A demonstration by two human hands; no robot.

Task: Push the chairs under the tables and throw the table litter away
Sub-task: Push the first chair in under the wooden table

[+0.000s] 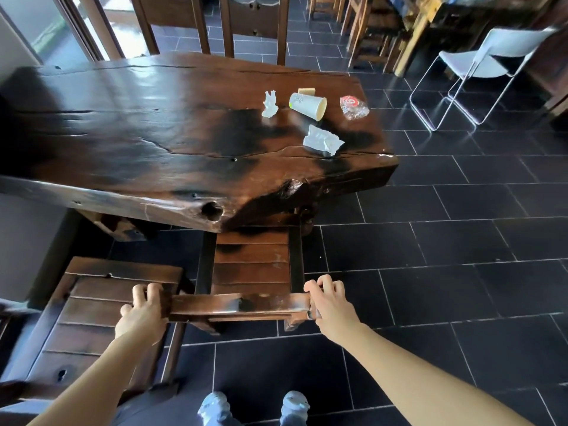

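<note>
— Why stand square behind that chair?

— The desk [172, 124] fills the upper left and centre of the frame, a heavy dark slab, and the chair [252, 265] I am working on sits just below its near edge, at centre. Its seat is already partly under the slab, its back rail towards me. Standing behind it lets me drive it straight in, I judge.

— And both hands on it?

— Yes. My left hand [143, 309] is wrapped over the left end of the top rail, my right hand [327, 302] over the right end, fingers curled across the front, each closed firmly on the wood. One at each end should keep a heavy chair from slewing as it slides on the tiles.

— What about the one beside it?

— A second chair [92, 318] stands at lower left, just beside the first, well out from under the desk. It looks not yet pushed in.

— The litter?

— All on the right end of the desk, upper centre-right of the frame. A paper cup [308, 106] lies tipped on its side, a crumpled silver wrapper [322, 142] nearer me, a clear plastic wrapper [353, 107] with a red mark close to the far right edge, a crumpled white tissue [270, 104] left of the cup, and a small pale block [306, 91] behind the cup; I cannot tell what that is. Nothing is picked up yet, since both my hands are taken.
</note>
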